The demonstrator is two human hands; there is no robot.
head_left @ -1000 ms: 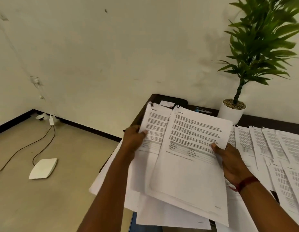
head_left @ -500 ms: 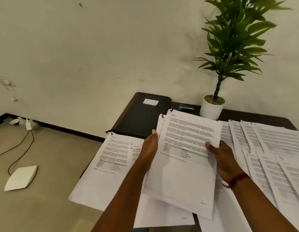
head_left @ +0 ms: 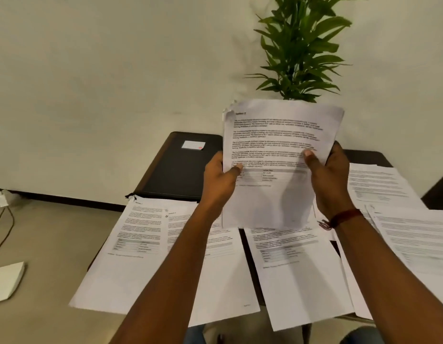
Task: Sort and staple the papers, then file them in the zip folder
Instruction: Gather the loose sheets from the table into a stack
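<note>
A stack of printed papers (head_left: 277, 145) is held upright above the table by both hands. My left hand (head_left: 219, 180) grips its left edge, thumb on the front page. My right hand (head_left: 327, 180) grips the right edge, with a red thread band on the wrist. A black zip folder (head_left: 175, 167) with a small white label lies closed at the table's far left. Several other printed sheets lie flat below, among them a left sheet (head_left: 131, 242), a middle sheet (head_left: 290, 266) and right-hand sheets (head_left: 409, 234).
A green potted plant (head_left: 302, 48) stands behind the held papers against the pale wall. The dark table (head_left: 364, 156) shows at its far edge. On the floor to the left lie a white flat device (head_left: 6, 281) and cables (head_left: 3, 219).
My left hand let one set of pages go onto the table's left side and joined the right hand on the remaining stack. Both hands raised that stack upright. The view turned left.
</note>
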